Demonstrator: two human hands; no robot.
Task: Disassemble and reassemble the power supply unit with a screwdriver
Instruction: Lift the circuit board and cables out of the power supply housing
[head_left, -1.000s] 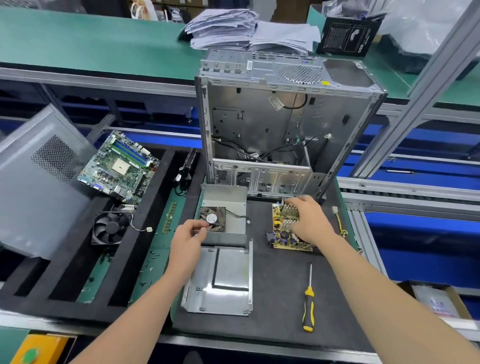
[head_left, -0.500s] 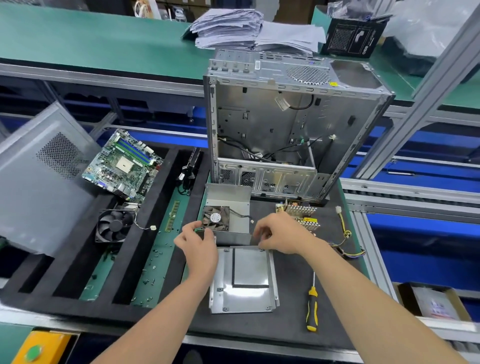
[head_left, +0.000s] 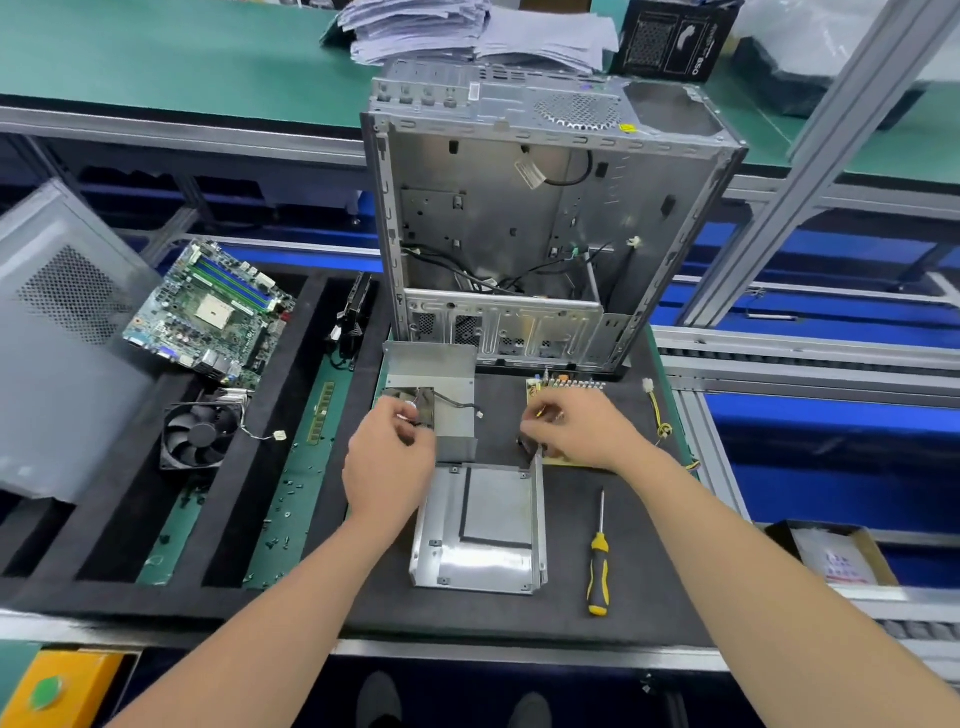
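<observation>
Black foam mat (head_left: 654, 582) carries everything. The yellow-and-black screwdriver (head_left: 598, 566) lies loose near its front right, with nobody touching it. Just left of it, mid-mat toward the front edge, the PSU base tray (head_left: 441, 525) sits flat and empty, open side up.

Behind the tray are both hands. The left hand (head_left: 387, 467) has its fingers curled and pinching the small PSU fan (head_left: 423, 408), which rests on the bent PSU cover (head_left: 452, 374). The right hand (head_left: 582, 431) has its fingertips clamped on the near left corner of the PSU circuit board (head_left: 563, 385), right behind the tray's far right corner.

Looks to me like the board is about to go into the tray. My tips:
- keep the grip on the board's edges, off the components
- watch the yellow leads trailing toward the mat's right edge so they don't snag
- lower it level so the holes land on the tray's standoffs
- mind the fan's thin wire lying across the cover
- don't pick up the screwdriver until the board sits flat

Further back, the gutted PC chassis (head_left: 519, 208) stands on the mat's far edge. A motherboard (head_left: 208, 312) leans well off to the left.
</observation>
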